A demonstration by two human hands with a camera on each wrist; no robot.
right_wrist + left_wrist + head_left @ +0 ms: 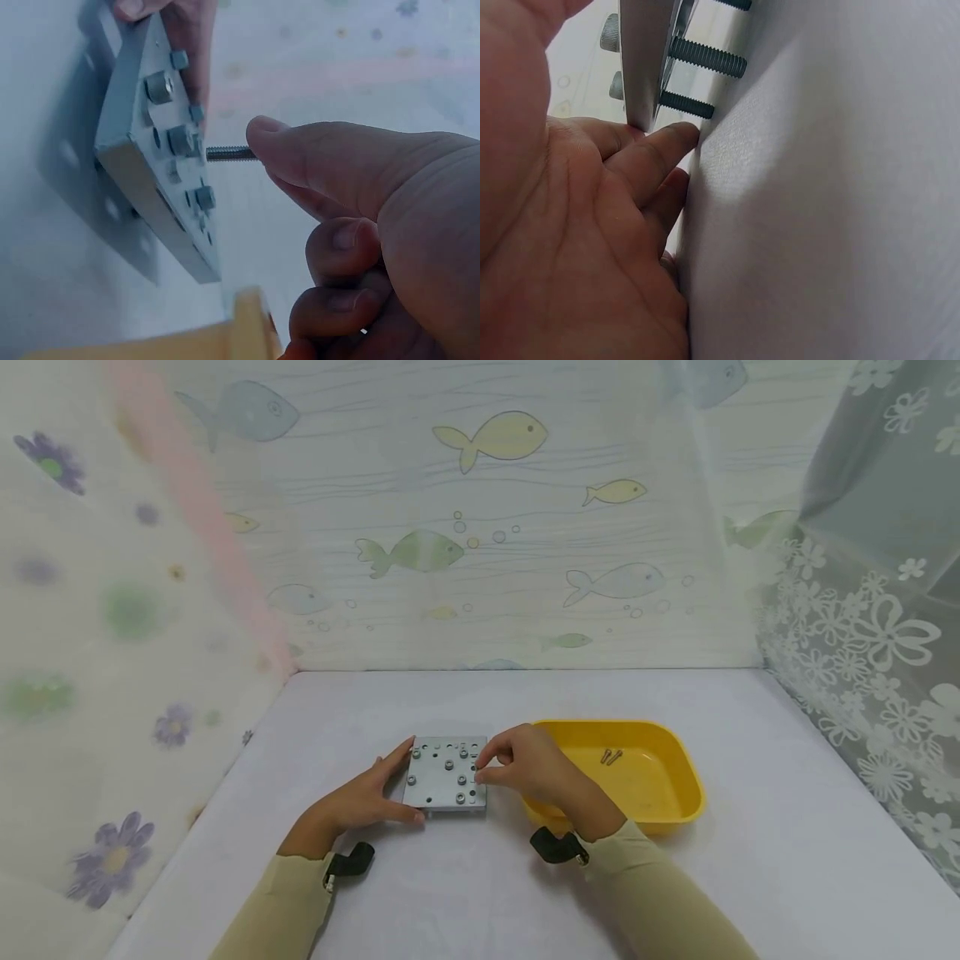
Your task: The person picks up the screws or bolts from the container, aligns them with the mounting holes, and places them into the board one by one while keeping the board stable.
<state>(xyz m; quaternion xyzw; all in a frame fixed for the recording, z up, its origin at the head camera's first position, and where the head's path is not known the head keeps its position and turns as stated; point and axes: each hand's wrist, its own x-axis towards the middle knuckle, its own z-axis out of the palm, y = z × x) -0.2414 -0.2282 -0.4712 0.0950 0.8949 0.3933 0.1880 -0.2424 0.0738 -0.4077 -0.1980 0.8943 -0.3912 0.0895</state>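
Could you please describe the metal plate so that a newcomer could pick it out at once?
On the white table, find the yellow tray. Just left of it, between left hand and right hand, is the metal plate, flat rather than dished like the tray, its silver face studded with bolts.

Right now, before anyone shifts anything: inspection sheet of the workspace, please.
Surface: white cloth, lightly creased.
Job's things: metal plate with several screws in it, threaded shafts projecting beneath; yellow tray to its right, holding two loose screws.
Clutter: nothing seen.
Hands: left hand touches the plate's left side; right hand pinches a threaded screw at the plate's face, entry into a hole unclear.
Cables: nothing seen.
Surroundings: fish-print sheet behind, flower-print sheet left, lace curtain right.
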